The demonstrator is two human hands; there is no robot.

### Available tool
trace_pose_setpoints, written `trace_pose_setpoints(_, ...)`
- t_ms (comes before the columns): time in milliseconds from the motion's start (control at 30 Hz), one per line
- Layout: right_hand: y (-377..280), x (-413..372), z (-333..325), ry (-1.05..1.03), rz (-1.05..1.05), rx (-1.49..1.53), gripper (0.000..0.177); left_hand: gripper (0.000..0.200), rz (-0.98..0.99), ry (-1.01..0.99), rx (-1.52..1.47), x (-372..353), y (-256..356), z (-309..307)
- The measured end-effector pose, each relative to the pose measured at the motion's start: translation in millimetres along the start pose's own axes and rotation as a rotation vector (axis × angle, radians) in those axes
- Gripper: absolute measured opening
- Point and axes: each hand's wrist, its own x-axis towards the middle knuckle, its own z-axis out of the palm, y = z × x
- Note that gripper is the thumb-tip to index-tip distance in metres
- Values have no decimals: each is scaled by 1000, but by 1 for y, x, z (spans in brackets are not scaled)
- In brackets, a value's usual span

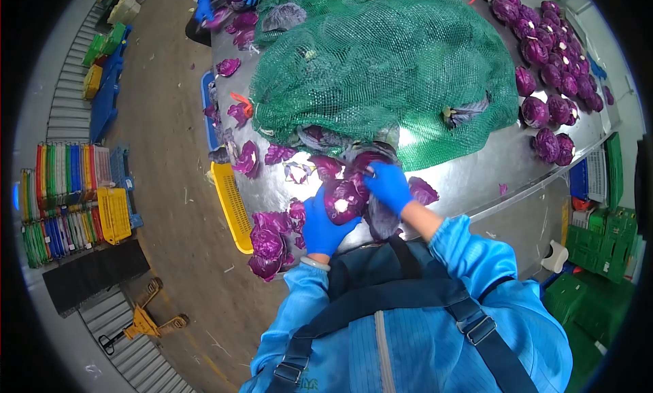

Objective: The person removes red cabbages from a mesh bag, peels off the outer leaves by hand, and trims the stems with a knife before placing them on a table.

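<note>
Near the table's front edge, my left hand (322, 224) in a blue glove is wrapped round a red cabbage (343, 197), its pale cut stem facing up. My right hand (389, 187), gloved too, has its fingers closed at a dark purple cabbage leaf (371, 158) on the far side of the head. Its fingertips are partly hidden. Loose purple leaves (271, 238) lie to the left of my left hand, and another leaf (423, 191) lies just right of my right hand. Beyond my hands lies a green mesh sack (381, 66) with cabbages inside.
Several red cabbages (554, 60) cover the right side of the metal table (469, 179). A yellow crate (231, 206) and a blue crate (207, 100) stand along the left edge. Another person's gloved hand (205, 9) is at the far left. A yellow pallet jack (141, 321) stands on the floor.
</note>
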Motion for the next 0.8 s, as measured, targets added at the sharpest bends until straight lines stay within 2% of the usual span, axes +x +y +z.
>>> trace_pose_setpoints(33, 8, 5, -9, -21, 18, -91, 25, 106, 24, -10, -2, -5, -2, 0)
trace_pose_setpoints(100, 11, 18, -16, -47, 14, -183, 33, 105, 95, -10, 0, 2, -8, -1)
trace_pose_setpoints(200, -10, -7, -35, 118, -132, -119, 46, 104, 217, -44, -14, 3, -20, -8)
trace_pose_setpoints(233, -26, -14, -45, 73, -239, -123, 50, 104, 237, -59, -16, 2, -20, -7)
trace_pose_setpoints(300, -56, -31, -50, -20, -429, -133, 58, 101, 135, -95, 31, 3, -12, -5)
trace_pose_setpoints(367, -66, -40, -36, -122, -481, -231, 54, 101, 212, -131, 55, 13, -5, -4)
trace_pose_setpoints(400, -67, -35, -31, -133, -464, -245, 43, 102, 272, -115, 107, 14, -6, -2)
trace_pose_setpoints(467, -62, -19, -25, -208, -454, -273, 35, 105, 376, -78, 223, 12, -13, -1)
trace_pose_setpoints(533, -61, -3, -22, -213, -439, -301, 24, 104, 303, -148, 187, 11, -9, -7)
trace_pose_setpoints(567, -48, 9, -13, -119, -427, -342, 26, 104, 272, -186, 166, 10, -4, -9)
trace_pose_setpoints(633, -32, 30, -23, -118, -259, -276, 34, 101, 314, -186, 210, 5, 2, -11)
trace_pose_setpoints(767, -39, 1, -28, -261, -150, 206, 52, 99, 320, -138, 119, -3, -10, -13)
trace_pose_setpoints(800, -32, -4, -13, -262, -171, 283, 51, 98, 312, -132, 82, -4, -14, -13)
